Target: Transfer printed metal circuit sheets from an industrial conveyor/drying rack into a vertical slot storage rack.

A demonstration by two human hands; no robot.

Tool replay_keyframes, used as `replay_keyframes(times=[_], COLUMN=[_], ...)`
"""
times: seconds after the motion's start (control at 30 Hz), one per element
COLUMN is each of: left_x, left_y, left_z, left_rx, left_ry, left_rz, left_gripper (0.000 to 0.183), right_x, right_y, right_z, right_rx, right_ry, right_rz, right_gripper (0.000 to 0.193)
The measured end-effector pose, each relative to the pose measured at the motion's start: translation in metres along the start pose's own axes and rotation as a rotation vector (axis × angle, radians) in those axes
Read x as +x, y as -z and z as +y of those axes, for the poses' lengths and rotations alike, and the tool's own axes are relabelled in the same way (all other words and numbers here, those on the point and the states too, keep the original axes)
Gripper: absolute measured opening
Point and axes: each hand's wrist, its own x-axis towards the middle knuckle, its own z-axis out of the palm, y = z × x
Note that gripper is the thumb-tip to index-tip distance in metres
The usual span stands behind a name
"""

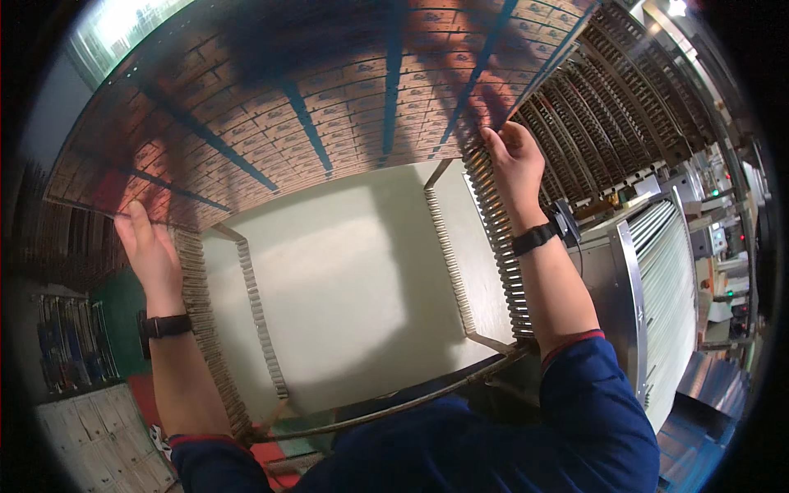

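Note:
A large copper-coloured circuit board panel [349,107] with dark blue-green stripes and rows of small repeated patterns fills the upper part of the head view. My left hand [149,255] grips its near edge close to the left corner, fingers against the panel. At the near right corner, my right hand [519,168] pinches the edge between thumb and fingers. Below the panel is a rack with ribbed, slotted sides, the left side [205,320] under my left hand and the right side [497,238] beside my right forearm. A pale flat surface [329,279] lies between them.
More slotted racks [608,107] stand at the upper right. A metal-framed holder with several pale sheets [662,279] is right of my right arm. Coppery panels [711,386] lie at the lower right. A curved bar [394,404] crosses in front of my body.

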Motion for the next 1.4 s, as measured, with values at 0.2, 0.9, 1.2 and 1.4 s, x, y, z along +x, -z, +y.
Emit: replay_keyframes(times=[0.2,0.9,1.2,1.4], left_x=[-0.009,-0.015,-0.020,-0.013], left_y=[-0.009,-0.012,-0.024,-0.005], left_z=[0.004,0.011,0.013,0.004], left_rx=[0.047,0.022,-0.033,0.069], left_ry=[-0.039,-0.024,-0.124,-0.160], left_rz=[-0.023,0.042,-0.072,-0.106], left_gripper=[0.025,0.024,0.015,0.015], right_x=[0.000,-0.002,0.000,-0.005], right_y=[0.002,0.011,0.012,0.003], right_z=[-0.005,-0.014,-0.013,-0.013], right_rx=[0.218,0.191,0.194,0.200], right_ry=[-0.074,0.144,-0.038,-0.007], right_rz=[0.020,0.070,-0.069,-0.028], right_gripper=[0.030,0.032,0.031,0.024])
